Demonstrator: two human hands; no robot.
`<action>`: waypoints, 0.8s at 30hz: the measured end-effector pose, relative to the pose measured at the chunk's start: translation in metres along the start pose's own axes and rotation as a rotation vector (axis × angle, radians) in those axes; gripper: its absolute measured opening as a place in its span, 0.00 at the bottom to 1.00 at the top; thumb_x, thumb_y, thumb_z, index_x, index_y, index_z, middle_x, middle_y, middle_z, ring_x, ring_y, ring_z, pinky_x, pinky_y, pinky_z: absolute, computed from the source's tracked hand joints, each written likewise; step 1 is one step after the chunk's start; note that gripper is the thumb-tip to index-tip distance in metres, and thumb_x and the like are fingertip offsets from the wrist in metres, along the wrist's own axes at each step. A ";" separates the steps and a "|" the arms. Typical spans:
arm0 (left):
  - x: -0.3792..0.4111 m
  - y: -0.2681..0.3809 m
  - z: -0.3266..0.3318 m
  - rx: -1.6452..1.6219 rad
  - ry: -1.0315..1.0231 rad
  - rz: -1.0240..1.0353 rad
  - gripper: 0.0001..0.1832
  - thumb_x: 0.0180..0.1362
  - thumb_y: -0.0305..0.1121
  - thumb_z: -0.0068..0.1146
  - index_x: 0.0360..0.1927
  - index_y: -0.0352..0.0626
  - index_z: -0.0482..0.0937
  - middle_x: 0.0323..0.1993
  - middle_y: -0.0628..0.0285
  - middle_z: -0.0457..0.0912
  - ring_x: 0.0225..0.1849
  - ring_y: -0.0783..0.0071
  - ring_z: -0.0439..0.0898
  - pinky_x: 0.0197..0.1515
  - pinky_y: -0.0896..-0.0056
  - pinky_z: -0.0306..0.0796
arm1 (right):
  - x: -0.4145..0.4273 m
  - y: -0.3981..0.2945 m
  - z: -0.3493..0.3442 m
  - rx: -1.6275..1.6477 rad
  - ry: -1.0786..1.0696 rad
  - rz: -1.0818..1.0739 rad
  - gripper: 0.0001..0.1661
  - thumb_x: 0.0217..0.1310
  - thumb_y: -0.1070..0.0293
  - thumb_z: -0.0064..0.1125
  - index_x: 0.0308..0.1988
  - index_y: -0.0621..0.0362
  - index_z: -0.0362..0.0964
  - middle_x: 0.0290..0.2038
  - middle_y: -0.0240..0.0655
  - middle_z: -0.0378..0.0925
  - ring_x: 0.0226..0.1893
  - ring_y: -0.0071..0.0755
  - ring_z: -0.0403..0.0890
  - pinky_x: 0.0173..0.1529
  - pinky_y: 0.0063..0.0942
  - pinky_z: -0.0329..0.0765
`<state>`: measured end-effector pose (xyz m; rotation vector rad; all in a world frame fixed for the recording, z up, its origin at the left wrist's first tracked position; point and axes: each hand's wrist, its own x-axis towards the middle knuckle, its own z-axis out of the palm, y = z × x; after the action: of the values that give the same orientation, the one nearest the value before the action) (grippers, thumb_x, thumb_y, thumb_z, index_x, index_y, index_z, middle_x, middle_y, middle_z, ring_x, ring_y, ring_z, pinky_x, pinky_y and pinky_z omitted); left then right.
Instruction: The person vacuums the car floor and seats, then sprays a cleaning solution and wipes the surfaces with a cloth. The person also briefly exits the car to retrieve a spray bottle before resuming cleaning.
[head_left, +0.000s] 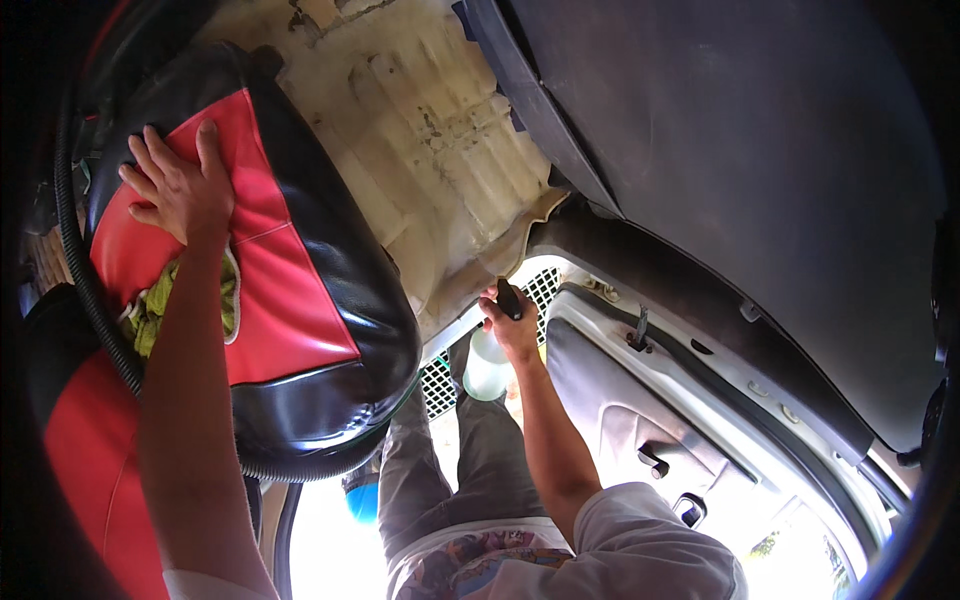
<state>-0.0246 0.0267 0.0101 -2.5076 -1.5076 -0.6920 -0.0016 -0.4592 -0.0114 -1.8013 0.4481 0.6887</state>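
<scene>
My left hand rests flat, fingers spread, on the red panel of a red and black vinyl car seat. Beneath my left forearm lies a crumpled yellow-green cloth with a pale edge, partly covered by the arm. At the door sill, my right hand is closed around a black handle; the picture does not settle which tool it belongs to. Just below that hand is a pale translucent container, perhaps a bucket. Whether it touches the hand I cannot tell.
A black corrugated hose curves around the seat. Beyond it stretches the bare, stained beige floor. At right are a dark panel and an opened car door. Something blue stands outside, beside my legs.
</scene>
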 end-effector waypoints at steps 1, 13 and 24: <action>0.000 -0.001 0.000 -0.002 0.000 0.000 0.49 0.66 0.74 0.41 0.80 0.51 0.57 0.83 0.61 0.52 0.83 0.46 0.45 0.73 0.23 0.43 | -0.003 0.003 0.000 -0.036 -0.016 0.010 0.12 0.60 0.73 0.71 0.42 0.67 0.79 0.27 0.33 0.82 0.17 0.22 0.76 0.22 0.21 0.74; 0.001 0.002 0.000 -0.036 -0.044 -0.008 0.52 0.65 0.78 0.38 0.81 0.49 0.55 0.83 0.58 0.50 0.84 0.46 0.43 0.74 0.23 0.42 | -0.059 0.070 0.002 -0.104 -0.242 0.066 0.09 0.61 0.72 0.72 0.37 0.62 0.77 0.25 0.29 0.81 0.23 0.17 0.77 0.27 0.22 0.74; 0.005 -0.007 0.007 -0.008 -0.059 -0.028 0.54 0.62 0.81 0.35 0.82 0.56 0.52 0.84 0.65 0.48 0.84 0.51 0.42 0.76 0.28 0.41 | -0.092 0.018 0.004 -0.240 -0.406 -0.280 0.10 0.62 0.69 0.72 0.37 0.58 0.75 0.25 0.33 0.78 0.26 0.20 0.77 0.34 0.25 0.75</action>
<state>-0.0263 0.0367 0.0052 -2.5383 -1.5655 -0.6350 -0.0830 -0.4639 0.0342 -1.8373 -0.1622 0.9105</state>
